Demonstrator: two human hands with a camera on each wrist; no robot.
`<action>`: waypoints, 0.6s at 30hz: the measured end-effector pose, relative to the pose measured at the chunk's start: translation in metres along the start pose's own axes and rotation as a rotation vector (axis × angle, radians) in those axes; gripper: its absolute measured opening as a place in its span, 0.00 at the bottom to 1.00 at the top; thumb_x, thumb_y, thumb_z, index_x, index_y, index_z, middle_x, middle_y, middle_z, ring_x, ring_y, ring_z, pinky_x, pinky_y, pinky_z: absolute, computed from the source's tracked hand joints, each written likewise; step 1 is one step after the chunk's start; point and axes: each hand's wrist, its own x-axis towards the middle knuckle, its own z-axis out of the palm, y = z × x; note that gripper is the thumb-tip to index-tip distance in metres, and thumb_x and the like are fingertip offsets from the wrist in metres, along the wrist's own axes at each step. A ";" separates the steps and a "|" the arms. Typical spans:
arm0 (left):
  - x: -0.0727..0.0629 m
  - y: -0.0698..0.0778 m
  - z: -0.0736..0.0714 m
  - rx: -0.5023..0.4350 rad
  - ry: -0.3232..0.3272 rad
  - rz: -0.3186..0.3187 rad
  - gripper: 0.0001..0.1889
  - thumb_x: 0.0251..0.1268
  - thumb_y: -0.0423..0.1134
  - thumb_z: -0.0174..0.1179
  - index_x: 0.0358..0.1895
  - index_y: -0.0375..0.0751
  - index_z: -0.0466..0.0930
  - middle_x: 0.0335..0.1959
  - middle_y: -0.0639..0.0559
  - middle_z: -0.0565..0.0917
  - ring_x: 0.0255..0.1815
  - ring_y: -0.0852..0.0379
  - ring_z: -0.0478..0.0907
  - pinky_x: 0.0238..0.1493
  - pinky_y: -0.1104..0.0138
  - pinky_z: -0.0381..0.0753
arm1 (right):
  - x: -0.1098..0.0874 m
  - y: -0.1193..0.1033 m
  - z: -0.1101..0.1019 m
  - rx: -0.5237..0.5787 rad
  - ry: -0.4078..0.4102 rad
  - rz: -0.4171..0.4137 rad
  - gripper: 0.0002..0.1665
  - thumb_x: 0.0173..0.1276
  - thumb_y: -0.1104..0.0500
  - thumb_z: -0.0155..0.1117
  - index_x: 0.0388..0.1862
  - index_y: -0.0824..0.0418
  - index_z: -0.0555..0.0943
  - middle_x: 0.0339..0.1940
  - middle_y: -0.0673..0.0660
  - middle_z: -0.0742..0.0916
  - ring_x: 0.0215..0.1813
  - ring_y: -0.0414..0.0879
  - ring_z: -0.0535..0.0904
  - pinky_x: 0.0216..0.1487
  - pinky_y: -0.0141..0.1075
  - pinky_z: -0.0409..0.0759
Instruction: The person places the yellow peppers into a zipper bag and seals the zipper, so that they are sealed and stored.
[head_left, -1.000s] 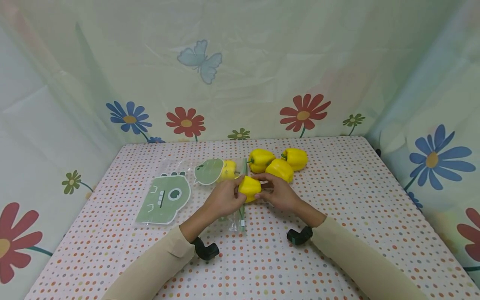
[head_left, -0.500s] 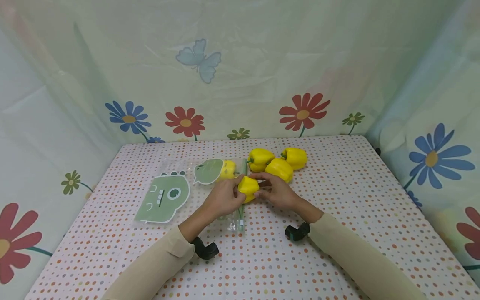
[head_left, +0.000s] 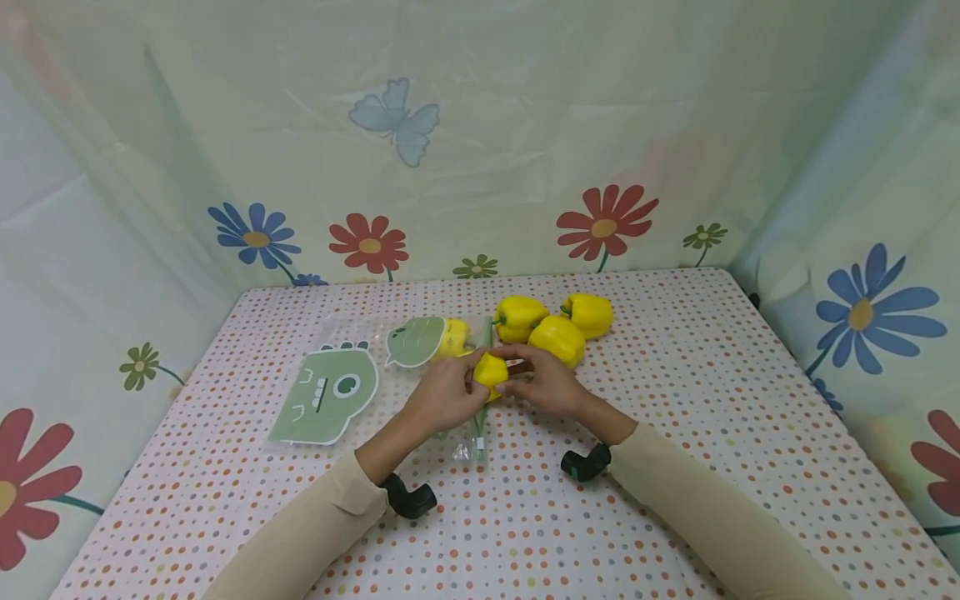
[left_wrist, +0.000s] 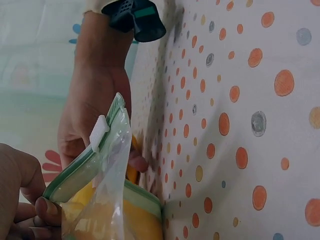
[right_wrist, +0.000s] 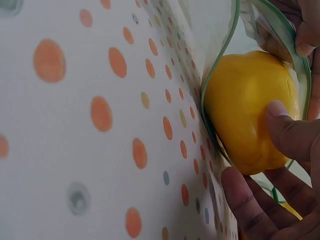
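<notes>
A clear zip bag (head_left: 324,400) with green dinosaur print and a green zip edge lies flat on the table, its mouth facing right. My left hand (head_left: 448,390) pinches the upper lip of that mouth, holding it lifted. In my right hand (head_left: 549,385) is a yellow bell pepper (right_wrist: 250,110), thumb on its end and fingers beneath. The pepper sits partly inside the mouth, between the two zip edges, as the right wrist view shows. Another yellow bell pepper (head_left: 454,333) is inside the bag. The white zip slider (left_wrist: 99,133) is at one end of the zip edge.
Beyond my right hand, three yellow bell peppers (head_left: 558,337) lie grouped on the dotted tablecloth (head_left: 675,367). Flower-printed curtains (head_left: 480,167) stand behind the table and along both sides.
My right hand has moved left, pushing the held pepper further into the bag's mouth. My left hand has stayed nearly in place on the bag's edge.
</notes>
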 end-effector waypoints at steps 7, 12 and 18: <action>0.000 0.000 0.000 0.018 0.002 0.010 0.32 0.60 0.38 0.54 0.71 0.34 0.67 0.09 0.60 0.61 0.09 0.64 0.56 0.13 0.73 0.56 | 0.002 -0.005 0.003 -0.005 0.006 -0.017 0.33 0.65 0.63 0.67 0.69 0.58 0.71 0.71 0.58 0.74 0.59 0.57 0.81 0.48 0.36 0.85; -0.001 0.002 0.000 0.020 -0.001 -0.018 0.33 0.63 0.42 0.57 0.72 0.35 0.66 0.09 0.60 0.62 0.10 0.64 0.56 0.14 0.73 0.57 | 0.005 -0.006 0.007 -0.036 0.025 -0.037 0.32 0.65 0.65 0.66 0.69 0.60 0.72 0.69 0.58 0.77 0.58 0.56 0.82 0.52 0.38 0.84; -0.002 0.003 -0.002 0.010 -0.010 -0.030 0.33 0.64 0.43 0.58 0.72 0.36 0.66 0.09 0.60 0.62 0.10 0.63 0.57 0.14 0.73 0.56 | 0.008 -0.006 0.011 0.001 0.033 -0.021 0.32 0.64 0.66 0.66 0.68 0.60 0.72 0.68 0.59 0.78 0.59 0.56 0.82 0.52 0.39 0.84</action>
